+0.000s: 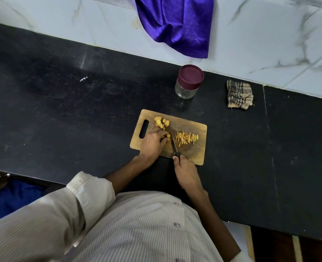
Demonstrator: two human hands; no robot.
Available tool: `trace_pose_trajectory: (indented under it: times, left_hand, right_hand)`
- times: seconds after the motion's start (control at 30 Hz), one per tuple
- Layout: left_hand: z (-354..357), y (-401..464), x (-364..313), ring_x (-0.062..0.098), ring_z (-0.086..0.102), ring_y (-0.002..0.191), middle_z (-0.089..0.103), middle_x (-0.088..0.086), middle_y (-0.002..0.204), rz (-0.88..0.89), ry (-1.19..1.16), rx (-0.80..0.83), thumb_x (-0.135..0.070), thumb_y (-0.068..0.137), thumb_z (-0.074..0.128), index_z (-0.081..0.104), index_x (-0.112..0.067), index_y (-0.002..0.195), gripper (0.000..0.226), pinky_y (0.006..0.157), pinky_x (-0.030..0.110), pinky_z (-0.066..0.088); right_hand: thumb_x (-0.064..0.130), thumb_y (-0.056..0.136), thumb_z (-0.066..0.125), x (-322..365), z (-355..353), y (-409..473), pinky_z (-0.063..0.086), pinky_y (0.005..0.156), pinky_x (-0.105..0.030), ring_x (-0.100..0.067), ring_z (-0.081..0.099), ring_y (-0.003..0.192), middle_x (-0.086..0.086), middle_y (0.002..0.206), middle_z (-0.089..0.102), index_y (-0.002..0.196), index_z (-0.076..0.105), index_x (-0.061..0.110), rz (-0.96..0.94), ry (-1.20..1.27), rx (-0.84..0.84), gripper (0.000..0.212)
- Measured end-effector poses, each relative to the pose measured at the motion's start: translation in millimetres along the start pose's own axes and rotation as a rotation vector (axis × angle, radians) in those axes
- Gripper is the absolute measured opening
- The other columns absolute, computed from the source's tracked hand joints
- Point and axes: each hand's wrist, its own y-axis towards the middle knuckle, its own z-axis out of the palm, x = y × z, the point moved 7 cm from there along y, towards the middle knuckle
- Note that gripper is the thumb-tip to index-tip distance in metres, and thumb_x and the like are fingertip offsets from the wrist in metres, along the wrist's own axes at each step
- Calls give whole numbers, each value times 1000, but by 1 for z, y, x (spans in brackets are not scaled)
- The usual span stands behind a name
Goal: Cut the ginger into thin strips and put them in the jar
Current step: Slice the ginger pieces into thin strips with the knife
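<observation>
Here my left hand (152,142) pins a ginger piece (168,136) mid-board while my right hand (184,173) grips the knife (174,144) at the cutting board (198,154) near edge, strips (187,138) beside the blade, lidded jar (188,82) beyond on open counter (62,110).

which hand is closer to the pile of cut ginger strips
Right. The right hand on the knife handle sits just below the cut strips; the left hand is across the blade.

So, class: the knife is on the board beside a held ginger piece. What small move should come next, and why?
Probably press the knife down through the ginger slice pinned by the left hand. The blade sits right beside it, cut strips lie to its right, uncut slices wait behind, and the jar is still lidded.
</observation>
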Motion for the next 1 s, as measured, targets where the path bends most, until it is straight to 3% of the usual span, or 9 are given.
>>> trace_pose_trajectory:
  times: [0.2,0.43,0.57,0.83,1.0]
  left_hand:
    - [-2,0,0,15,59,99,62,2,112,-6,-21,-12,-19,91,62,69,-15,111,21,86,29,49]
    - [-4,1,1,17,59,95,63,4,107,-33,-53,-22,-16,90,63,71,-13,110,22,83,34,51]
    - [-4,1,1,18,59,92,63,4,104,-40,-52,-27,-15,90,63,72,-13,109,21,79,34,50]
    - [-3,1,1,18,60,88,63,5,101,-40,-60,-28,-15,90,64,73,-11,107,19,77,35,52]
    - [-5,0,0,19,62,91,66,4,105,-51,-87,-24,-16,89,64,73,-13,107,20,80,37,53]
  right_hand:
    - [34,107,35,1,3,3,50,84,-42,-28,62,98,-13,108,63,115,57,6,0,-13,8,36]
    - [31,108,34,3,4,8,46,82,-39,-32,61,101,-17,109,63,114,56,4,15,-34,25,36]
    - [29,108,33,9,3,12,40,75,-34,-33,60,101,-18,110,62,115,56,2,22,-50,10,36]
    - [30,107,34,6,9,8,47,80,-40,-35,62,103,-19,112,63,117,54,2,55,-98,15,36]
    - [32,108,33,1,12,-1,42,74,-35,-33,62,101,-16,109,63,116,54,4,56,-93,-1,35]
